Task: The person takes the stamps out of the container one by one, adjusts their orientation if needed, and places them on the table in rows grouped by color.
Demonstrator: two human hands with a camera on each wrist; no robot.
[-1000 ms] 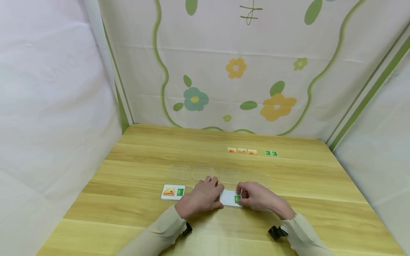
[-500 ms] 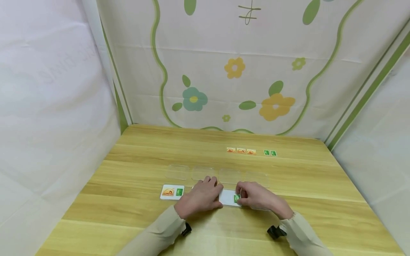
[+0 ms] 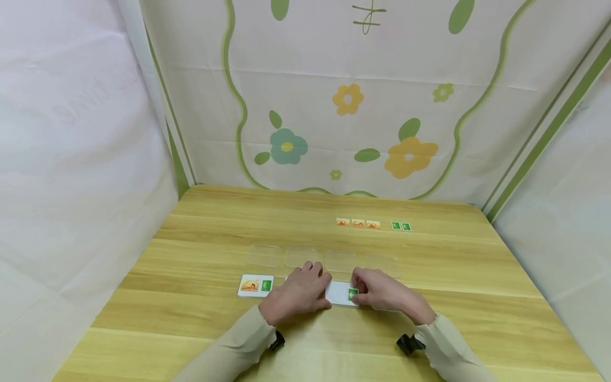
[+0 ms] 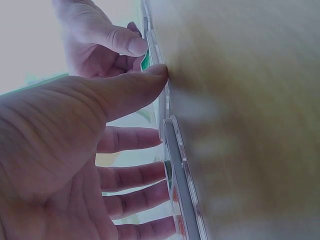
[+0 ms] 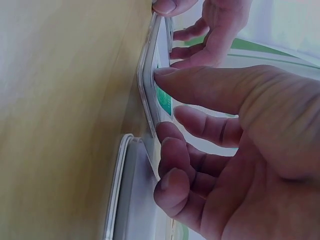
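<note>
In the head view my left hand (image 3: 299,293) holds the left end of a white card (image 3: 337,293), thumb at its near edge and index finger at its far edge. The left wrist view shows its other fingers reaching over a neighbouring card (image 4: 176,165). My right hand (image 3: 384,291) pinches a small green stamp (image 3: 352,293) at the white card's right end; thumb and index finger cover part of it. In the right wrist view that stamp (image 5: 164,100) lies against the card's face, and the remaining fingers curl beside another white card (image 5: 137,195).
A finished-looking card (image 3: 255,286) with an orange stamp and a green stamp lies at left. Several clear rounded covers (image 3: 341,261) form a row behind the hands. Farther back are three orange stamps (image 3: 358,223) and two green stamps (image 3: 401,226) on the wooden table (image 3: 210,223).
Both hands stay at the same card with the green stamp at its right end. The head view has shifted slightly; otherwise hardly anything has moved.
</note>
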